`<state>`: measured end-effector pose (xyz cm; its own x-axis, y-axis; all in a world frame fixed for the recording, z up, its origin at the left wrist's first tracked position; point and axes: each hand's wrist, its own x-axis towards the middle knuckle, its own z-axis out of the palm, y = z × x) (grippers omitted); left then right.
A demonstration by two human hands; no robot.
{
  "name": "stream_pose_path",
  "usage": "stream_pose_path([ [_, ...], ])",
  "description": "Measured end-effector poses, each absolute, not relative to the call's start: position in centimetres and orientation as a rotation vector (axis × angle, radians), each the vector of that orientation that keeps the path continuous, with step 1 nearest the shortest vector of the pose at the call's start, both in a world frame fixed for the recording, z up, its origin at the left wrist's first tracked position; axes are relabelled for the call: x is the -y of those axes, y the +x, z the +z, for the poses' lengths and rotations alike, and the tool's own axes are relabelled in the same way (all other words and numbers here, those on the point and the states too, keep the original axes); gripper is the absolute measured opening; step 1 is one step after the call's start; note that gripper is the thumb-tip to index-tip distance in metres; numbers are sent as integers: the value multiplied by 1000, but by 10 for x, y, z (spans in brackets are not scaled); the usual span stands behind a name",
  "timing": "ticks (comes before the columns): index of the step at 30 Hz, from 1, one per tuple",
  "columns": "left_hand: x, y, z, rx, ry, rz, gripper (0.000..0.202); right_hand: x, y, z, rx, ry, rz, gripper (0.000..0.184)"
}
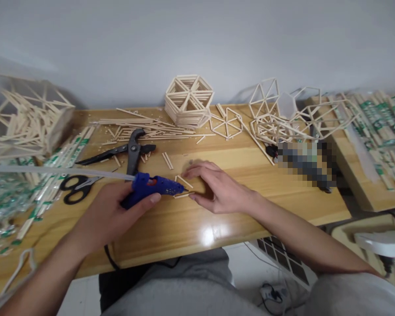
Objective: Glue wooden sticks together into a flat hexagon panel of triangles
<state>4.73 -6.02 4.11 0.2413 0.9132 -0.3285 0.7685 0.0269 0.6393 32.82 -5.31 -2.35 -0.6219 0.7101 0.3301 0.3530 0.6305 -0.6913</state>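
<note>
My left hand (115, 210) is wrapped round a blue hot glue gun (158, 186), with a long translucent glue stick (59, 169) running out of its back to the left. The gun's tip points right, over a few short wooden sticks (185, 181) laid at angles on the table. On the other side of these sticks is my right hand (219, 188), its thumb and fingers curved and apart. The right thumb tip is at the end of the lower stick (183, 195); whether it presses on it I cannot tell. Two loose short sticks (167, 160) lie just behind.
Black-handled scissors (75, 188) and a dark cutter (133, 151) lie left. Behind are long sticks (145, 125), a stack of hexagonal stick frames (189, 101) and a single frame (226, 124). Stick structures (266, 105) and wrapped chopsticks (378, 123) stand right; a stick-filled container (29, 118) is far left.
</note>
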Motion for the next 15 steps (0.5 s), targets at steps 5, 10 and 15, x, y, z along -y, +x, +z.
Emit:
stream_pose_path([
  [5, 57, 52, 34, -1526, 1860, 201, 49, 53, 327, -24, 2239, -828, 759, 32],
  [10, 57, 53, 35, -1575, 1907, 204, 52, 53, 326, -25, 2241, -838, 725, 27],
  [15, 58, 57, 32, -1571, 1969, 219, 53, 53, 326, -27, 2232, -834, 711, 26],
])
